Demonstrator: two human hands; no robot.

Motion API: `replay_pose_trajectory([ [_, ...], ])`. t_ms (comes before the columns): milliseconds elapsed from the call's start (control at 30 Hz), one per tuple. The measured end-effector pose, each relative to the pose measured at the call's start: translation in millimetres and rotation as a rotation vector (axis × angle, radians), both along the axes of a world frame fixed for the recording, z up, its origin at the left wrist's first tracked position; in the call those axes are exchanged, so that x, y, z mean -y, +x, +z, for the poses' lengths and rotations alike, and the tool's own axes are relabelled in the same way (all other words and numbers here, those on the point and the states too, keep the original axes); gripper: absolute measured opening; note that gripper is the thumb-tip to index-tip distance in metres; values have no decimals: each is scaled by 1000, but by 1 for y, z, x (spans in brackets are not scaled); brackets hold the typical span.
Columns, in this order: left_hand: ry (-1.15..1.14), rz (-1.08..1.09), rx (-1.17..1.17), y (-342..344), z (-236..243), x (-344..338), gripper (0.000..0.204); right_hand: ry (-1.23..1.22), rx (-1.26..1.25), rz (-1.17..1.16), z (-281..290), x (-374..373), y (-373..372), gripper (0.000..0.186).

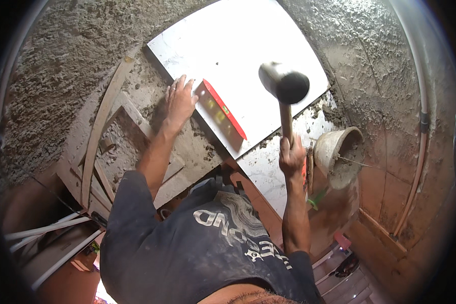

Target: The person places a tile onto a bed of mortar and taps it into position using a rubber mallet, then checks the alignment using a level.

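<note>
A large white tile (238, 45) lies on rough mortar ahead of me. Near its left edge rests a red spirit level (227, 110). My left hand (181, 100) is open, its fingers spread at the tile's left edge, close to the level's far end. Wrapped round a wooden handle, my right hand (292, 154) holds a mallet (287, 85) above the right part of the tile. The mallet's head is black on one side and pale on the other, slightly blurred.
A mortar-caked bucket (337, 154) stands to the right, near a second white tile (261, 169). At left are a curved wooden strip (104, 126) and a mortar-covered wooden frame (131, 109). Rough walls rise behind; a pipe (423, 121) runs down the right wall.
</note>
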State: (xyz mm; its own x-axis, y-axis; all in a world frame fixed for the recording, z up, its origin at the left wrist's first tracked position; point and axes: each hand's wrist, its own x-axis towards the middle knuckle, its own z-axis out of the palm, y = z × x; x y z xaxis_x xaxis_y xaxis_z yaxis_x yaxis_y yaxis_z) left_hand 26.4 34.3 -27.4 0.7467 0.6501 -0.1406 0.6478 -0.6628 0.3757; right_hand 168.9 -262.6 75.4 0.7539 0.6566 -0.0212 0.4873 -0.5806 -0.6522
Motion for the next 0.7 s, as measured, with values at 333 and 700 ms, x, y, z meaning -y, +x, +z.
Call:
replay_pose_trajectory([
  [333, -31, 71, 43, 1, 0, 3, 53, -27, -84, 59, -56, -137, 58, 42],
  [700, -79, 73, 6, 1, -4, 4, 55, -64, 54, -85, -91, -127, 102, 47],
])
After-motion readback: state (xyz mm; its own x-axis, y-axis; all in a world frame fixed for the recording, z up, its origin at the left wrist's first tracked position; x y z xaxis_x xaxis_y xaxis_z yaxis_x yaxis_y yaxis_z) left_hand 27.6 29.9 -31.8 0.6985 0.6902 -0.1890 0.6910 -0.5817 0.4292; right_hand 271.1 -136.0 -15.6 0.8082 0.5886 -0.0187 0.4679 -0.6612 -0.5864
